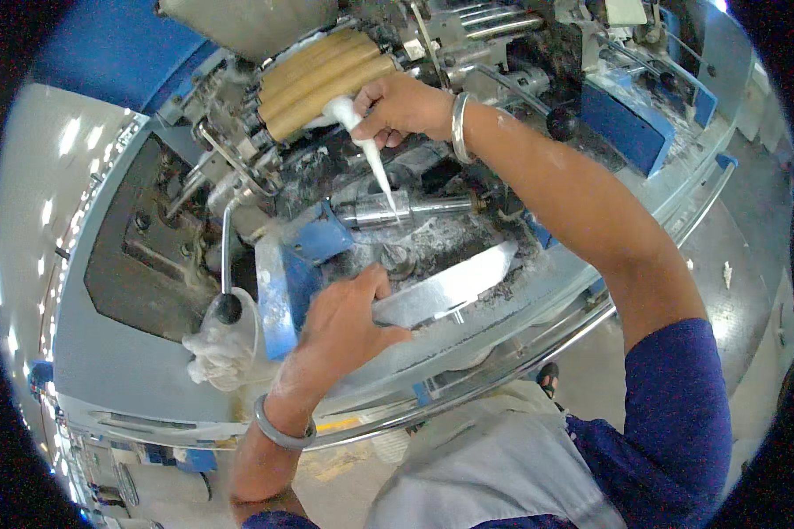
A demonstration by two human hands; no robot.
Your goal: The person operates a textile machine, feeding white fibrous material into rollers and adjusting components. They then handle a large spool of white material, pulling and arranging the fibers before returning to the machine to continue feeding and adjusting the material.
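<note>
White fluff (220,360) overhangs a container (251,316); right grip (408,108) holds fibre (373,165).

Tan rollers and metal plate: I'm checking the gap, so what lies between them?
The head view shows a metal cylinder and, hanging from the right hand, a tapering white strand there.

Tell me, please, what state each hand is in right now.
Left hand: closed, holding the flat metal plate by its near left end.
Right hand: closed, pinching the tapering white fibre strand.
</note>
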